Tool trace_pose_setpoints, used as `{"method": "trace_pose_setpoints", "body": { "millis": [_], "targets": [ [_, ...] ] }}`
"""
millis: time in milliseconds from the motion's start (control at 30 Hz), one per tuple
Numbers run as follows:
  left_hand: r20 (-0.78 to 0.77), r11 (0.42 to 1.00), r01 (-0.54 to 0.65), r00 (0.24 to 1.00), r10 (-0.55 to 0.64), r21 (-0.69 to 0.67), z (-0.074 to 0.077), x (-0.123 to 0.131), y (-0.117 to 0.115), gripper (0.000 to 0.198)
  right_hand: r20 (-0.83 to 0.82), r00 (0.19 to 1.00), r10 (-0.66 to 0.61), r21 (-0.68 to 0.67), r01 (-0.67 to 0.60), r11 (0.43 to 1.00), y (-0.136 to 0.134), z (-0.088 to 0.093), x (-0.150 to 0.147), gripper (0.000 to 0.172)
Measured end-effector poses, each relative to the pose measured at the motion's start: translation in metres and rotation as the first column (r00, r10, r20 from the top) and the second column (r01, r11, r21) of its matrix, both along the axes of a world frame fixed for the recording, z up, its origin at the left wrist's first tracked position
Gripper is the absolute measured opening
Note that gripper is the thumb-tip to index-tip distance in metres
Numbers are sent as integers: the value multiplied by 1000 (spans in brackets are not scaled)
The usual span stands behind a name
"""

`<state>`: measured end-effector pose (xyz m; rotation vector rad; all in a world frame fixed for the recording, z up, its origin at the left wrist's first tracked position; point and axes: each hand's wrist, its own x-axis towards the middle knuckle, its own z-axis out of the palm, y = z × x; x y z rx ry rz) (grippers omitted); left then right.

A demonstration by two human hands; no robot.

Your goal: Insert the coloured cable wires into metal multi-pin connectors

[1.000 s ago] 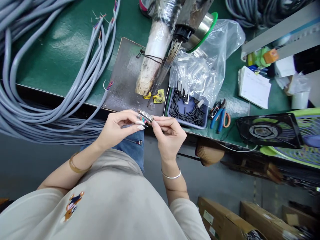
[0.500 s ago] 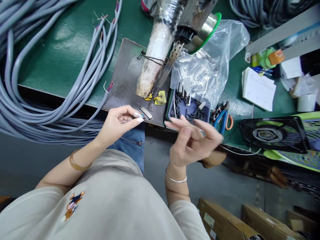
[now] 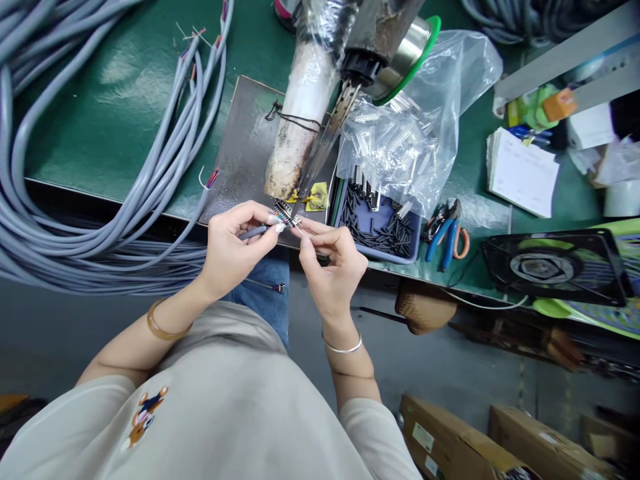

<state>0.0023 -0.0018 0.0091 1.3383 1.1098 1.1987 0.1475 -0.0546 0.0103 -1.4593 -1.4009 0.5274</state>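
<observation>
My left hand [image 3: 235, 243] is closed, its thumb and fingertips pinching a grey cable [image 3: 253, 233] by its thin coloured wires. Those wires meet a metal multi-pin connector [image 3: 284, 211], partly hidden by the fingers. My right hand [image 3: 333, 260] is closed too, its fingertips at the connector's right end, pinching what looks like a thin pale wire [image 3: 299, 229]. Just above the connector, a soldering iron [image 3: 325, 147] slants downward, its tip close to the pins. Beside it hangs a white, scorched tube [image 3: 295, 127] wrapped in plastic film.
A blue tray [image 3: 380, 255] of short black sleeves stands right of the dark board [image 3: 240, 133]. Above it lies a clear bag [image 3: 425, 127] of connectors. Pliers [image 3: 450, 240], a fan [image 3: 555, 267] and notepaper [image 3: 523, 173] are further right. Grey cables [image 3: 150, 193] spread across the left.
My right hand has moved left from in front of the tray to the connector, and its fingers have closed. The left hand has raised the connector slightly toward the iron's tip.
</observation>
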Motion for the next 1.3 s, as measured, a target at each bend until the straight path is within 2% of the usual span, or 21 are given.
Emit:
{"method": "trace_pose_setpoints", "body": {
  "millis": [400,633,733,1033,1200,1300],
  "targets": [
    [0,999,17,1000,-17,43,10,-2,7,10,30,999,25,78,-28,997,9,10,3,10],
    [60,993,84,995,-79,-83,7,-7,9,15,68,997,43,64,-47,997,9,10,5,8],
    [83,991,94,993,-87,-95,5,-7,9,15,62,997,53,65,-57,996,9,8,6,10],
    [81,999,25,996,-22,-26,8,-3,9,10,213,977,22,190,-64,980,16,12,5,12],
    [70,998,30,997,-25,-61,11,-4,11,11,301,953,-14,246,-63,967,18,13,4,12],
    [59,994,47,997,-42,-101,11,-5,10,10,317,948,-15,230,-62,971,17,13,5,13]
  ]
}}
